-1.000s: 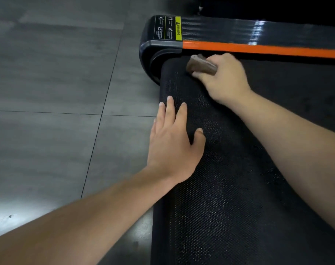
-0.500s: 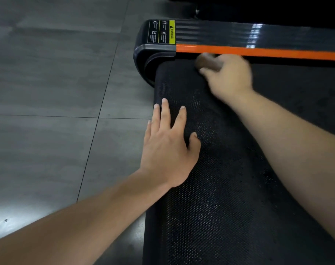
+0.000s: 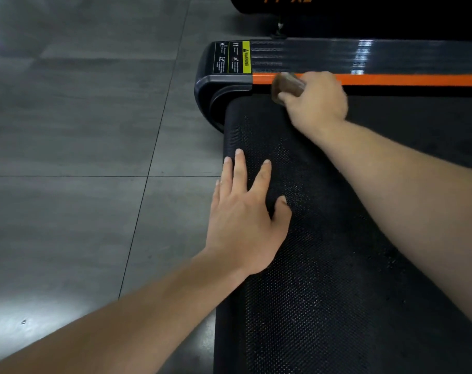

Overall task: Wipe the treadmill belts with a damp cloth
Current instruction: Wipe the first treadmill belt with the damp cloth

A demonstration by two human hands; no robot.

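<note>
The right grip (image 3: pixel 317 102) curls round a brown cloth (image 3: pixel 286 86) at the far edge of the belt (image 3: pixel 324 279), by the orange strip (image 3: pixel 418 80). The left grip (image 3: pixel 245 220) lies flat on the belt's left edge, fingers straight and spread.

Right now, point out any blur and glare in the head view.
Head view: motion blur smears the right hand and the brown cloth in its grip; the left hand on the belt is sharp; glare streaks the glossy side rail and whitens the floor lower left.
</note>
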